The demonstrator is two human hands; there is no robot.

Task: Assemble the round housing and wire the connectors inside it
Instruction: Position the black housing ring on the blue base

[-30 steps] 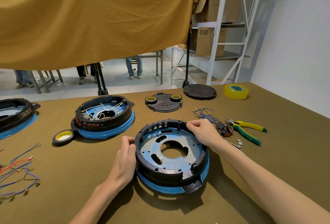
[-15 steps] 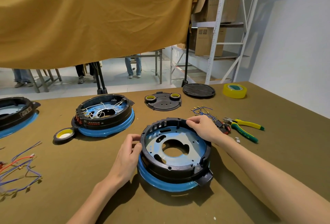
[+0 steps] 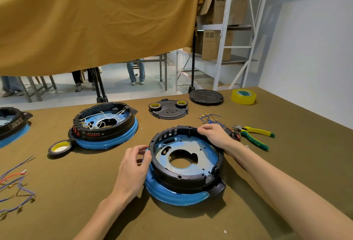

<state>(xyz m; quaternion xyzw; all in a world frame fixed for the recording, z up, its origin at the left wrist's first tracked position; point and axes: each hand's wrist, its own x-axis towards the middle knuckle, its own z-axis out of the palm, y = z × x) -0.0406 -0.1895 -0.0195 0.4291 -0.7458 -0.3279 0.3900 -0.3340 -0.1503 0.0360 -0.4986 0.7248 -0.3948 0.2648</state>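
Round housing turned further, both hands curled, gripping its rim.

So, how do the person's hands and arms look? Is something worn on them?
Both hands, left and right, are bare: no gloves, rings or watch visible. Both forearms are bare too, with no sleeve in view up to the picture's edge.

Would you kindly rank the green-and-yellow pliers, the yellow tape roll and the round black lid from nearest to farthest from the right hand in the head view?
From the right hand:
1. Pliers, just to its right.
2. Round black lid, beyond it at the far edge.
3. Yellow tape roll, far right corner.
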